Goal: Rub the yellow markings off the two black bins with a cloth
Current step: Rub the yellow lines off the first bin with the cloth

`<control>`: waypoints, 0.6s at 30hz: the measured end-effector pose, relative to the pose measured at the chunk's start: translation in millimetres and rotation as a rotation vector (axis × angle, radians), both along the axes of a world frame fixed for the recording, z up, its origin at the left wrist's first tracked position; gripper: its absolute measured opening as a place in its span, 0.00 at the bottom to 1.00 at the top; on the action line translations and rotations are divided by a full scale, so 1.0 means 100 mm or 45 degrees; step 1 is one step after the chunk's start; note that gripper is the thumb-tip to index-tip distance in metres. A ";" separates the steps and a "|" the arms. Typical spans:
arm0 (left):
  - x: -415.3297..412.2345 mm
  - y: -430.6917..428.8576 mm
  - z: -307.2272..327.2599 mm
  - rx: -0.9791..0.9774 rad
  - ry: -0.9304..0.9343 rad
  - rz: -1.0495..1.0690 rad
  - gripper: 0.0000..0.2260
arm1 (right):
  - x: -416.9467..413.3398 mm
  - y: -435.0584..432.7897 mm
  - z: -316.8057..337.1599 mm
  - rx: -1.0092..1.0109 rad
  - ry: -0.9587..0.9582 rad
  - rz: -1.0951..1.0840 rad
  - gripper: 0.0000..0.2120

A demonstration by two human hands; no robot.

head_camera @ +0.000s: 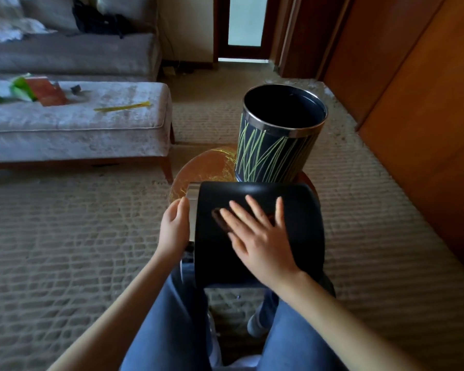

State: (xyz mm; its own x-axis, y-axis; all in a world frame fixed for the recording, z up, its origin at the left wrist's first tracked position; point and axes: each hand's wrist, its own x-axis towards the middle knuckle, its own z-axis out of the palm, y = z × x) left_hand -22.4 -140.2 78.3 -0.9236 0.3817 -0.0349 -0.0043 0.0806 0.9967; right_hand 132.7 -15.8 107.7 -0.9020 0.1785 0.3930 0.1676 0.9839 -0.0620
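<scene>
Right hand (263, 236), fingers straight, presses cloth (219, 220) on the near bin (302, 236), left hand (174, 227) gripping its rim (193, 192), marked bin (275, 145) behind.

So the bin (300, 223) we're holding lies on its side across our knees (172, 330), with our left hand (174, 226) curled round its rim end and our right hand (257, 234) flat on top. Right past our fingertips there's a little round table (198, 170) with a shiny gold-brown top, and the other bin (276, 145) stands upright on its right part. Under it all is a beige ribbed carpet (78, 236). Further off, left of our left hand, a grey bench (91, 129) stands on that carpet. Lying on it are a yellow strip (122, 107), an orange booklet (48, 91), green packets (19, 88) and some small dark thing (76, 88).
</scene>
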 end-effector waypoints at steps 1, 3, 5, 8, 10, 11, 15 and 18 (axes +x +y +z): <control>-0.03 0.01 -0.01 -0.026 -0.005 0.001 0.17 | 0.10 0.15 -0.01 -0.005 0.027 -0.108 0.20; -0.08 0.03 0.02 -0.081 -0.007 -0.016 0.18 | 0.36 0.47 -0.01 -0.009 0.083 -0.314 0.19; -0.16 0.08 0.09 -0.156 -0.079 -0.038 0.15 | 0.66 0.75 -0.01 -0.045 0.181 -0.391 0.18; -0.37 0.27 0.28 -0.224 -0.372 -0.112 0.13 | 0.93 0.86 -0.04 -0.107 0.278 -0.394 0.19; -0.47 0.39 0.31 -0.228 -0.428 -0.170 0.15 | 0.98 0.81 -0.09 -0.135 0.307 -0.390 0.19; -0.51 0.41 0.28 -0.262 -0.377 -0.170 0.17 | 0.97 0.79 -0.09 -0.150 0.311 -0.379 0.18; -0.48 0.30 0.12 -0.390 -0.073 -0.149 0.21 | 0.74 0.99 0.16 -0.347 0.211 -0.413 0.16; -0.40 0.20 0.05 -0.341 -0.051 -0.106 0.25 | 0.27 1.37 0.30 -0.580 -0.063 -0.535 0.15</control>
